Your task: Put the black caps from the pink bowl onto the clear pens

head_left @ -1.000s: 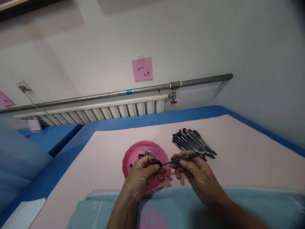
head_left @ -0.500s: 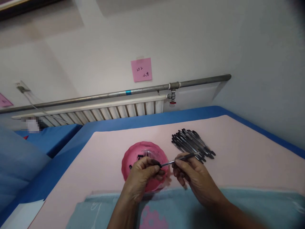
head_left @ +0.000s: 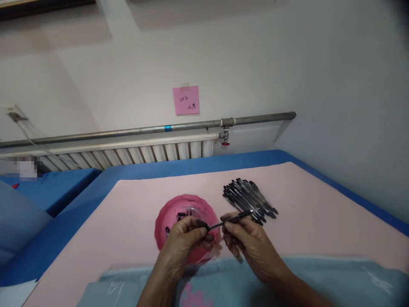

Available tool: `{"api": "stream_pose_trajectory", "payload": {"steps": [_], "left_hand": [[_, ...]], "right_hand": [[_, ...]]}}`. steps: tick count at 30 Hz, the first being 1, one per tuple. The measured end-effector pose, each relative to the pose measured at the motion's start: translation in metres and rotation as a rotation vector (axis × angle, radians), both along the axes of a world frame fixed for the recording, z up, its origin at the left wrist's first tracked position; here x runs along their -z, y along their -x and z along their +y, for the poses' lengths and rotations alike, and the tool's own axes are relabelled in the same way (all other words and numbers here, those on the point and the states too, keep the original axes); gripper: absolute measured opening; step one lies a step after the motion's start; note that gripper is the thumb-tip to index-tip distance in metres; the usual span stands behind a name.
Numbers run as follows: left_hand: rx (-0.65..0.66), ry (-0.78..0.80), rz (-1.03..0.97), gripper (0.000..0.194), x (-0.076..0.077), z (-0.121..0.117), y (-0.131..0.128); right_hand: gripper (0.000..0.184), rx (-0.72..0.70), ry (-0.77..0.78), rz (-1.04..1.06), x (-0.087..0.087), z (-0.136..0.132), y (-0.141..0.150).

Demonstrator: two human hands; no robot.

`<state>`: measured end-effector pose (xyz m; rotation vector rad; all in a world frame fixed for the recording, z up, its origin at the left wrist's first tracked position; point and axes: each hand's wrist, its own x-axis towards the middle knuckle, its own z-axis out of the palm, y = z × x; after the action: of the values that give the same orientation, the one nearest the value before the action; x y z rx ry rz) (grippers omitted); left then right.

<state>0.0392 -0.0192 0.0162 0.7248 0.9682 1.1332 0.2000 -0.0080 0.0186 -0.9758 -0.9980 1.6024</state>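
My right hand (head_left: 254, 243) is closed around a slim black pen (head_left: 238, 217), which slants up to the right. Its thin end reaches across to my left hand (head_left: 183, 243), whose thumb and forefinger pinch a small dark piece at the tip; the fingers partly cover this piece. Dark smudges mark the fingertips. Beneath my left hand stands a pink scalloped bowl (head_left: 159, 228) with several small black parts (head_left: 181, 215) in it. Just beyond my right hand lies a bundle of black-capped clear pens (head_left: 247, 196), side by side.
A pale pink sheet (head_left: 134, 204) covers the blue-edged table (head_left: 198, 162). Along the near edge lies a teal cloth (head_left: 306, 277). Behind the table are a white radiator (head_left: 159, 152), a pipe (head_left: 134, 131) and a pink note (head_left: 186, 100) on the wall.
The whole view has shifted slightly, so everything sits a little lower and farther left. Both hands keep nearly the same hold on the pen and its tip.
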Motion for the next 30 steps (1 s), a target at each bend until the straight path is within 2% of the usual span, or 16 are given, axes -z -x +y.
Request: {"api": "stream_pose_trajectory", "payload": {"steps": [3,7,11,14,18,22,30], "left_hand": [[-0.008,0.0,0.015,0.018,0.0,0.0,0.0],[-0.009,0.0,0.017,0.018,0.001,0.001,0.0],[-0.011,0.003,0.012,0.018,0.002,0.002,-0.001],[-0.005,0.002,0.001,0.017,0.003,0.002,-0.001],[0.003,-0.005,0.002,0.017,0.004,0.002,-0.001],[0.009,-0.01,0.004,0.018,0.005,0.002,-0.001],[0.029,-0.008,0.056,0.018,0.001,0.0,-0.004]], "right_hand": [[0.027,0.007,0.019,-0.031,0.001,0.001,0.001],[0.035,-0.006,0.033,0.009,0.003,0.002,0.0],[0.028,-0.014,0.039,-0.049,0.005,0.003,-0.001],[0.032,-0.031,0.041,0.009,0.006,0.003,-0.001],[0.027,-0.039,0.036,-0.034,0.008,0.002,0.0],[0.032,-0.062,0.025,0.002,0.01,0.003,0.001],[0.028,-0.091,0.015,-0.009,0.013,0.004,0.002]]}}
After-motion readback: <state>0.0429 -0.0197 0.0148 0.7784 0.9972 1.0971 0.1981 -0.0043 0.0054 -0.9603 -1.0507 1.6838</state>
